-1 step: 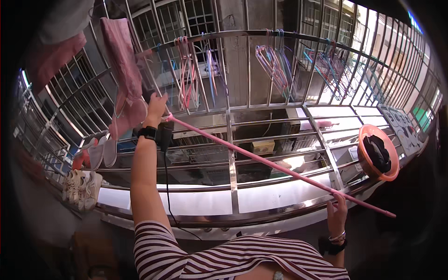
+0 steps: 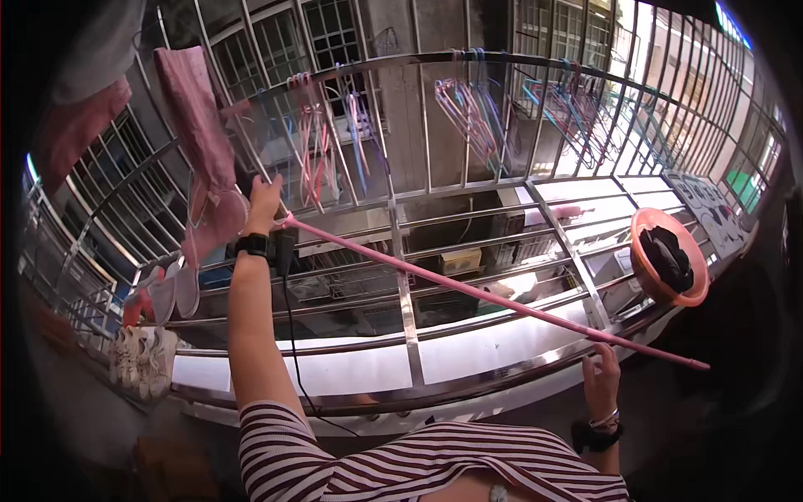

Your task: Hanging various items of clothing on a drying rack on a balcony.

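My left hand (image 2: 263,197) is closed round an upright metal bar (image 2: 248,163), right of the hanging pink clothing (image 2: 188,113) and pink bra (image 2: 224,213). A dark corded object (image 2: 284,251) is just below its wrist. A long pink pole (image 2: 452,284) lies slanting from a hooked end near my left hand down to the lower right. My right hand (image 2: 602,378) is just below that pole with fingers apart and loosely bent, nothing visible held in them; whether a fingertip touches the pole I cannot tell.
Several coloured hangers (image 2: 464,117) hang on the barred cage's rail. An orange basin (image 2: 698,284) of dark clothing sits at right beside a printed board (image 2: 703,205). Several shoes (image 2: 142,360) and slippers (image 2: 167,297) stand at left on the metal slats (image 2: 410,330). A building is beyond.
The view has shifted slightly, so the cage and basin appear further left. My right fingers look a little further from the pole. My left hand stays on the bar.
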The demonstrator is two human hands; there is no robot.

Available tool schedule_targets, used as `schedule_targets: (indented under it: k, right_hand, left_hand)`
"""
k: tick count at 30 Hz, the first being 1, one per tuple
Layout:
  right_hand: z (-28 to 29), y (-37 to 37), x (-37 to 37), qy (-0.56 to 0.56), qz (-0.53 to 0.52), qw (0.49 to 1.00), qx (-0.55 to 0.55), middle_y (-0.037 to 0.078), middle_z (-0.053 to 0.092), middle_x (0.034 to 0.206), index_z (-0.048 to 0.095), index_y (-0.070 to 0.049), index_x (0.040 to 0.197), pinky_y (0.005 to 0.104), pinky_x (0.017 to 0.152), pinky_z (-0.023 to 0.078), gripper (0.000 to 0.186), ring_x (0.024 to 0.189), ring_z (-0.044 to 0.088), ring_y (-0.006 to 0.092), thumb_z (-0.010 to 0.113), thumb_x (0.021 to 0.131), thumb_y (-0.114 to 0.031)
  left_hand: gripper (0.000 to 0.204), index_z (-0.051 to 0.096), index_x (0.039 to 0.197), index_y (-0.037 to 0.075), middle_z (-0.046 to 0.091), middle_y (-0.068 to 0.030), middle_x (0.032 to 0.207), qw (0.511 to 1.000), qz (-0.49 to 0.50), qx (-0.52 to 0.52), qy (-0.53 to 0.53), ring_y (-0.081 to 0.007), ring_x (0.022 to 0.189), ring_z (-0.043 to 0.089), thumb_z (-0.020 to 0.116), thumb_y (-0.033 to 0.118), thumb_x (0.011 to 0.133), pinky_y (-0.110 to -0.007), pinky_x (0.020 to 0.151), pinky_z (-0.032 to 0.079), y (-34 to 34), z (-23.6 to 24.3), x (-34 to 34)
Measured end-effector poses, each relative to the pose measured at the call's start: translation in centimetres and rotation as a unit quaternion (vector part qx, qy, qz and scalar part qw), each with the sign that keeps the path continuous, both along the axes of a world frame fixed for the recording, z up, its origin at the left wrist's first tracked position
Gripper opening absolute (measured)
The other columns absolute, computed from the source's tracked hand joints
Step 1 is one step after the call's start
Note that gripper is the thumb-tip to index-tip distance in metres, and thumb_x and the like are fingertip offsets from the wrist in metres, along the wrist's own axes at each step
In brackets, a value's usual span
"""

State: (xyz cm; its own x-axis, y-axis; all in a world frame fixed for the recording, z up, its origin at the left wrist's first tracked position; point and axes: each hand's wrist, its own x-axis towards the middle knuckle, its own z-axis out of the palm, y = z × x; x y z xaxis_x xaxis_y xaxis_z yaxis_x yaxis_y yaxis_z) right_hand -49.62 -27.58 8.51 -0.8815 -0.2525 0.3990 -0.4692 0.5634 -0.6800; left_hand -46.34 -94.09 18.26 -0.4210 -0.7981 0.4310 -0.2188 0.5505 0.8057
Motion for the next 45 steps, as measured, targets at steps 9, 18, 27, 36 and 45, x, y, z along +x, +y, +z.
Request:
schedule_targets:
  k: [9, 18, 27, 36, 45]
  right_hand:
    - [-1.2, 3.2, 3.4, -0.01, -0.085, 0.995, 0.053, 0.015, 0.053, 0.098, 0.053, 0.0, 0.095, 0.0318, 0.062, 0.047, 0.022, 0.066, 0.058, 0.026, 0.06, 0.076, -0.01]
    - [-3.1, 5.2, 3.6, -0.066, -0.052, 0.994, 0.066, 0.016, 0.054, 0.094, 0.054, 0.0, 0.092, 0.0329, 0.069, 0.048, 0.021, 0.076, 0.058, 0.0271, 0.06, 0.077, -0.013]
    - [-4.7, 8.3, 3.3, -0.083, -0.019, 0.994, 0.075, 0.014, 0.055, 0.087, 0.055, 0.0, 0.089, 0.0333, 0.068, 0.047, 0.019, 0.075, 0.058, 0.0261, 0.06, 0.076, -0.013]
    - [-5.1, 6.8, 3.6, -0.101, 0.018, 0.995, 0.008, 0.013, 0.056, 0.085, 0.055, 0.002, 0.088, 0.0273, 0.055, 0.048, 0.015, 0.066, 0.058, 0.0217, 0.059, 0.076, -0.005]
    - [-1.7, 1.9, 3.6, -0.059, 0.122, 0.99, -0.044, 0.012, 0.058, 0.083, 0.055, 0.001, 0.089, 0.025, 0.058, 0.049, 0.017, 0.069, 0.06, 0.019, 0.059, 0.073, 0.002]
  left_hand:
    - [0.025, 0.043, 0.063, 0.01, 0.04, 0.0008, 0.055, 0.979, -0.038, 0.176, 0.092, -0.0098, 0.041, 0.039, 0.042, 0.021, 0.085, -0.023, 0.036, 0.031, -12.4, -4.5, -6.3]
    - [0.032, 0.06, 0.101, 0.011, 0.06, -0.0145, 0.1, 0.941, 0.273, -0.2, -0.027, -0.034, 0.089, 0.057, 0.04, 0.028, 0.083, -0.04, 0.075, 0.045, -14.1, -1.1, -4.1]
    - [0.032, 0.058, 0.101, 0.007, 0.061, -0.0119, 0.1, 0.951, 0.239, -0.189, -0.055, -0.0284, 0.09, 0.057, 0.048, 0.027, 0.078, -0.036, 0.079, 0.044, -11.4, 4.5, 0.2]
    - [0.022, 0.051, 0.101, -0.001, 0.057, -0.0061, 0.077, 0.978, 0.095, -0.106, 0.151, -0.0104, 0.056, 0.051, 0.048, 0.016, 0.086, -0.023, 0.047, 0.041, 4.8, 4.2, 9.7]
    - [0.018, 0.056, 0.089, 0.0, 0.03, 0.0058, 0.048, 0.972, -0.005, 0.069, 0.223, -0.0028, 0.04, 0.027, 0.051, 0.017, 0.087, -0.019, 0.037, 0.022, 20.0, 3.2, 20.6]
